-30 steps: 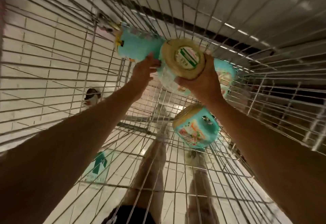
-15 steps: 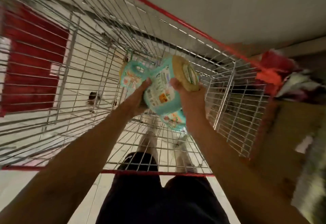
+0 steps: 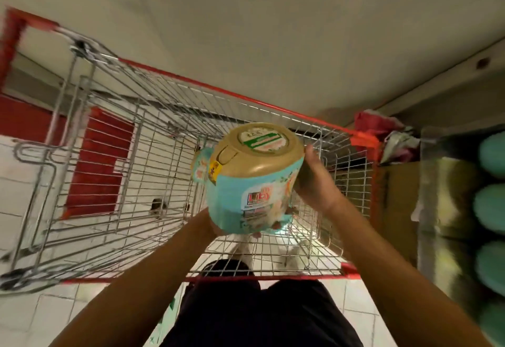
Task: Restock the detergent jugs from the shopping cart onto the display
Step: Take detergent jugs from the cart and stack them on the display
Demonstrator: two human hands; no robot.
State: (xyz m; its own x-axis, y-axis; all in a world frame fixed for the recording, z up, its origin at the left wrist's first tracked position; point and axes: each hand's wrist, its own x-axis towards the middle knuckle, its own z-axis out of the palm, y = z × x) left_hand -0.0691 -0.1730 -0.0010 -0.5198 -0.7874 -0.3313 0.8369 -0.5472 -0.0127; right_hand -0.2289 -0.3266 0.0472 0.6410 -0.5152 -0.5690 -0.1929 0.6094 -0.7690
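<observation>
I hold a teal detergent jug [image 3: 246,196] with a wide gold lid above the wire shopping cart [image 3: 123,171]. My right hand [image 3: 314,182] grips its right side. My left hand [image 3: 210,223] supports it from below and is mostly hidden behind the jug. A second teal jug [image 3: 199,167] peeks out behind it, lower in the cart. At the right edge, the display [image 3: 437,196] carries a blurred row of teal jugs [image 3: 489,204].
The cart has a red rim and red handle; its near edge [image 3: 259,277] is against my legs. A cardboard box [image 3: 396,196] and crumpled pink wrapping [image 3: 374,125] sit between cart and display. White tiled floor lies to the left.
Both hands have lifted the jug up out of the cart basket and toward me. My view has pulled back and swung right, bringing the display into sight.
</observation>
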